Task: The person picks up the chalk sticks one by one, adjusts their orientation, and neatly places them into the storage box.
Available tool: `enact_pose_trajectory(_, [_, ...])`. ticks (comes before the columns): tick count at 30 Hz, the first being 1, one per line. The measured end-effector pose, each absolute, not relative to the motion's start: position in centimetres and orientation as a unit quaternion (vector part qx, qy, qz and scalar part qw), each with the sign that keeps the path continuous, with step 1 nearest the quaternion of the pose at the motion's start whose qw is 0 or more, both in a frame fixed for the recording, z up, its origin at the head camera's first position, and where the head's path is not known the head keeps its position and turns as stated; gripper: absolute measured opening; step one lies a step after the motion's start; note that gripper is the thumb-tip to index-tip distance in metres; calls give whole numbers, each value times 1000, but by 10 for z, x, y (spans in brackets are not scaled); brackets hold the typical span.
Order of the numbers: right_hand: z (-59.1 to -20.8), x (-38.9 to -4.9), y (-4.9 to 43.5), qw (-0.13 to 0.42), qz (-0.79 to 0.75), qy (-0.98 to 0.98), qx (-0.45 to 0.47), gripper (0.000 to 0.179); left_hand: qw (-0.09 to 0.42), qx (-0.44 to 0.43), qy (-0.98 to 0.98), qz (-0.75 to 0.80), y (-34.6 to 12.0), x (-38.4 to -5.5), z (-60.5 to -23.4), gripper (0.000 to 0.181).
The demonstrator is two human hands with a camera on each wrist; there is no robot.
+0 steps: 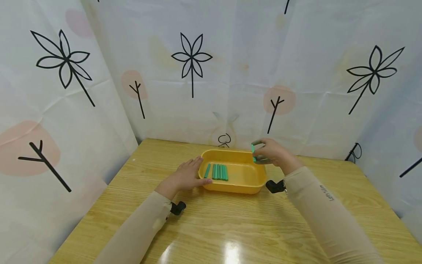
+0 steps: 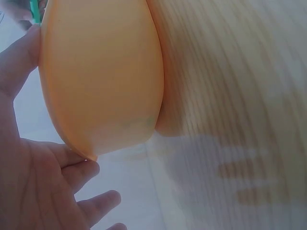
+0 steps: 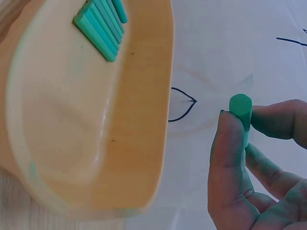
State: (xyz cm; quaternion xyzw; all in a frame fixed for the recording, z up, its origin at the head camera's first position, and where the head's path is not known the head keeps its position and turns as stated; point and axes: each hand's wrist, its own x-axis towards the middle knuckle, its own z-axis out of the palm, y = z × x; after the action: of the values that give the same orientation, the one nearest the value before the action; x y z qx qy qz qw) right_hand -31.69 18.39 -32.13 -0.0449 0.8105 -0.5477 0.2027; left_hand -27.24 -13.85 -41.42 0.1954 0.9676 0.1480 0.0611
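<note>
A yellow plastic tub (image 1: 238,188) stands on the table, with a row of several green chalk sticks (image 1: 219,172) lying side by side in its left half. One more chalk stick (image 1: 207,171) lies apart, left of that row. My left hand (image 1: 187,174) rests at the tub's left end, fingers extended along the rim and thumb at the near rim. Over the tub's right end, my right hand (image 1: 271,151) pinches a green chalk stick (image 3: 241,106) between thumb and fingers. Green dust coats those fingers.
The wooden table (image 1: 204,227) extends around the tub, and a patterned white cloth (image 1: 237,91) hangs behind it. Near the back right corner is a small black object with a loop (image 1: 354,152). Green smudges mark the tub's inside.
</note>
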Motion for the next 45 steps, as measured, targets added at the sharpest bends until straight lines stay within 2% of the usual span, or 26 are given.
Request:
enact_pose_trajectory(27, [-380,-326,147,236,-570,787,6,56,60,194,968,144,-139,-273,-415,106])
enact_pose_trajectory(45, [-412,-328,126,222,-538,813,-2,55,59,195,968,145,-139,-275,-416,107])
